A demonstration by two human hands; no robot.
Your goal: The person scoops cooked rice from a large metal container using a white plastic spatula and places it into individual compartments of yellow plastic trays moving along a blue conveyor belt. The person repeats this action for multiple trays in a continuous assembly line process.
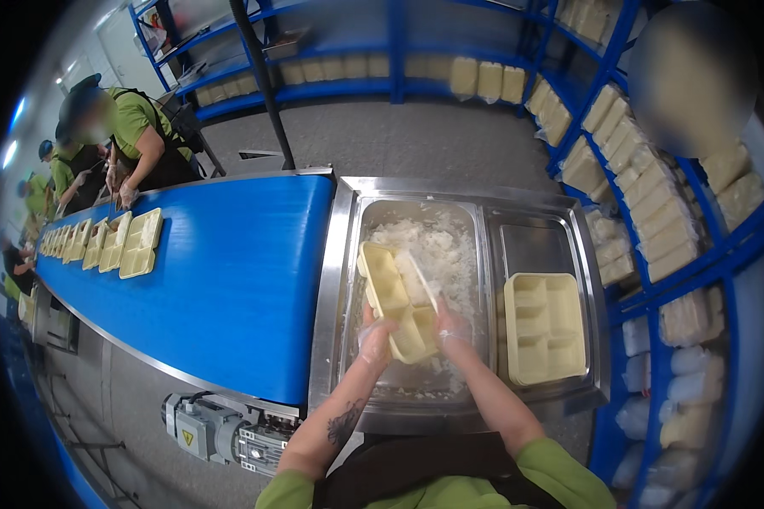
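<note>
My left hand (pixel 375 340), in a clear disposable glove, grips the near left edge of a cream compartment tray (pixel 385 277). The tray is tilted above a steel pan (pixel 413 385) of cooked white rice (pixel 442 235). In my gloved right hand (pixel 453 327) is a white spatula-like paddle (pixel 425 280), its blade at the tray's right compartment with rice against it. Rice shows in that compartment. The other visible compartments look bare. To the right, a cream compartment tray (pixel 545 327), perhaps the top of a stack, rests on the steel counter.
Left of the pan runs a blue conveyor belt (pixel 248 273), with a row of filled trays (pixel 141 245) at its far end. Co-workers (pixel 140 127) in green shirts stand along it. Blue shelving (pixel 649 292) with bagged trays curves around the right. A motor (pixel 210 429) sits below the belt.
</note>
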